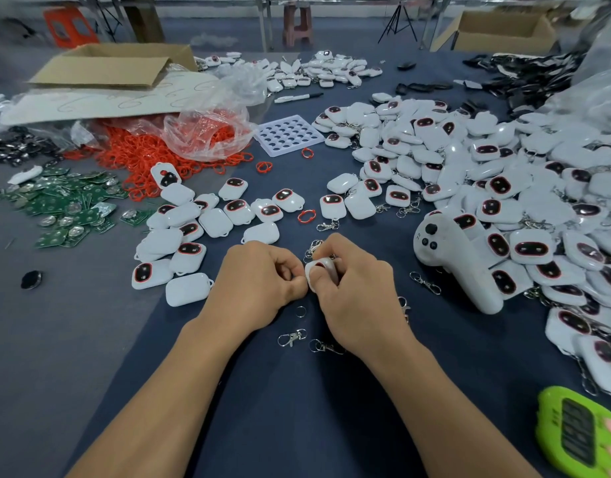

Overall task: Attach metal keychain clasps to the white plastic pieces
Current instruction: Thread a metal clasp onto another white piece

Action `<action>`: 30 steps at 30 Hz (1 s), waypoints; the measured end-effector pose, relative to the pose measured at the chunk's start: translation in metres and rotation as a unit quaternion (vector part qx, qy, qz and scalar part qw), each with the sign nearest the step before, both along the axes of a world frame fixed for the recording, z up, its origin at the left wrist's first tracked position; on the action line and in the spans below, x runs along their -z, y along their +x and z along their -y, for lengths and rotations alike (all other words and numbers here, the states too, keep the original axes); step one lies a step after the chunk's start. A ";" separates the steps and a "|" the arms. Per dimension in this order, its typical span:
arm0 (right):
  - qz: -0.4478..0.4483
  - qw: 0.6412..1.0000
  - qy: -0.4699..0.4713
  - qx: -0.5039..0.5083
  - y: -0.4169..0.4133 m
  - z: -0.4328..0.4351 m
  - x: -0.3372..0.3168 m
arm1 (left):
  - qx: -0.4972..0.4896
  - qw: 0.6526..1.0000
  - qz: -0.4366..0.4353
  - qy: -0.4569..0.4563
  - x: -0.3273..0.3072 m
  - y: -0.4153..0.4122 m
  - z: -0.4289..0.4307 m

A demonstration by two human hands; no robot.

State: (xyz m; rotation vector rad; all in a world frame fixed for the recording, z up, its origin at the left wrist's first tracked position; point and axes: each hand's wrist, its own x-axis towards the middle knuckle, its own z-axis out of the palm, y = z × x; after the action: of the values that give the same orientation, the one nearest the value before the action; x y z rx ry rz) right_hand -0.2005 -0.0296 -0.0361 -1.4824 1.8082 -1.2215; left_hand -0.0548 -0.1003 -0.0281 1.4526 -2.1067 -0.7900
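Cardboard boxes (504,29) and a stool (297,22) stand beyond the dark surface (297,408). Right hand (356,291) grips a white plastic piece (326,267); left hand (259,284) pinches its edge.

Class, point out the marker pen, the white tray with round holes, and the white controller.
marker pen (299,97): head view, middle of its white barrel.
tray (297,147): head view, its front rim.
controller (456,260): head view, middle of its white body.
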 end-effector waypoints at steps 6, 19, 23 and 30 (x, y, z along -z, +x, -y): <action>0.128 0.990 0.063 0.025 -0.009 0.005 -0.002 | 0.023 0.999 -0.036 0.006 0.002 0.005 0.002; 0.373 0.923 0.091 -0.001 -0.023 0.007 -0.015 | 0.061 0.982 -0.175 0.025 -0.002 0.009 0.004; 0.384 0.918 0.099 -0.012 -0.024 0.006 -0.016 | 0.062 0.980 -0.187 0.018 -0.005 0.009 0.000; 0.374 0.920 0.108 -0.035 -0.028 0.006 -0.015 | 0.064 0.985 -0.135 -0.085 -0.006 0.009 -0.005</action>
State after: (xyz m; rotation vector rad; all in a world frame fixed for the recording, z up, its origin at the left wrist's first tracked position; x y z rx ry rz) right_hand -0.2284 -0.0360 -0.0209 -0.7793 1.2936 -1.2677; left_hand -0.0456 -0.0951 -0.0222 1.0666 -2.0190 -0.7849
